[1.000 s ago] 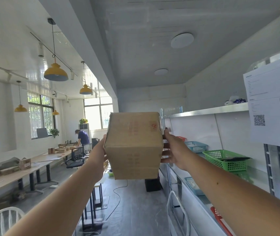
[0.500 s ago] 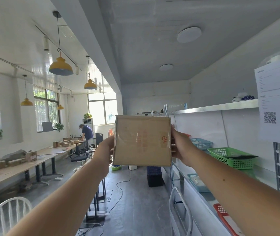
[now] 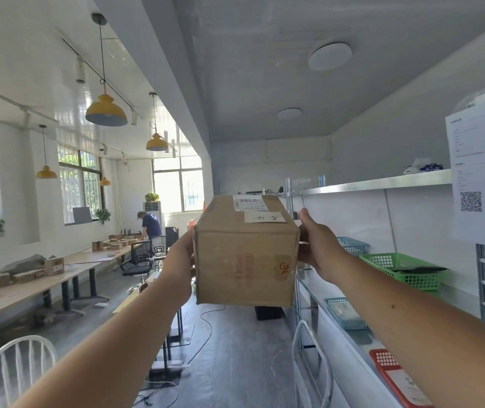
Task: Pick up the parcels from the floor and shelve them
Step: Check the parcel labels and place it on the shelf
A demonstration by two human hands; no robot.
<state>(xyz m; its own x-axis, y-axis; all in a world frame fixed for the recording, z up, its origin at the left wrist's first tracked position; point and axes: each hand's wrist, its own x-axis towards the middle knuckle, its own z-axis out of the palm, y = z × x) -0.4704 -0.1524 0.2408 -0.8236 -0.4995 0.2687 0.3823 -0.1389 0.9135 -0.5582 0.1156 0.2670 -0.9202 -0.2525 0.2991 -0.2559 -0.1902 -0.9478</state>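
Beside the steel shelf (image 3: 382, 182) on my right, the cardboard parcel (image 3: 244, 260) is up in the air: stiff, probably light, best clamped by 2 opposite sides. My right hand (image 3: 319, 250) grips its right edge. My left hand (image 3: 180, 267) presses its left side, but whether its fingers curl I cannot tell.

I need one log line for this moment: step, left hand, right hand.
step: parcel held up, not yet shelved | left hand: grips left side | right hand: grips right side
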